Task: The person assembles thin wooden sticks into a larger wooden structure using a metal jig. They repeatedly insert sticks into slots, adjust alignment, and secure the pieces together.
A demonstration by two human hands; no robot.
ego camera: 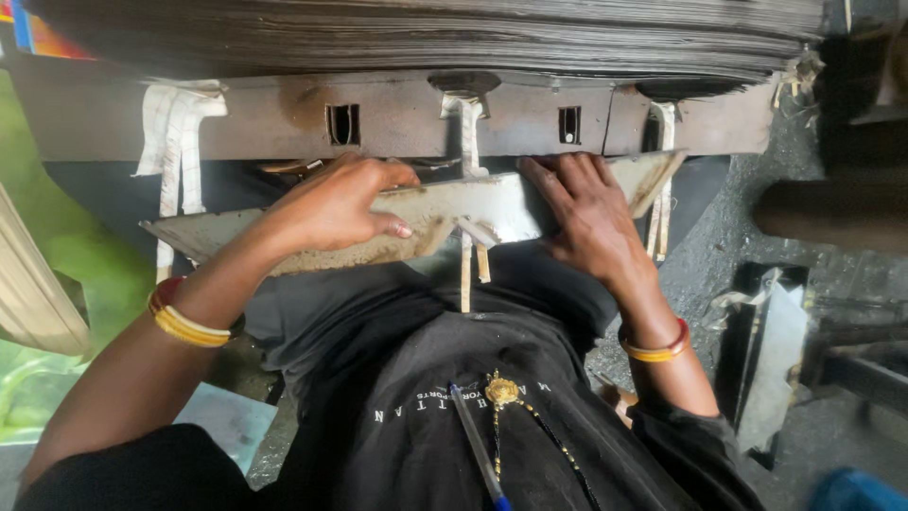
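Observation:
A long, flat, worn metal strip lies across my lap, slanting up to the right, just below the edge of a metal bench. My left hand grips the strip's left half, fingers curled over its top edge and thumb on its face. The palm of my right hand presses flat on the strip's right half, fingers spread toward the bench. Both wrists wear red and yellow bangles.
A thick stack of thin dark metal sheets rests on the bench. White cloth strips hang from its front. More metal pieces lean on the dark floor at right. A green surface is at left.

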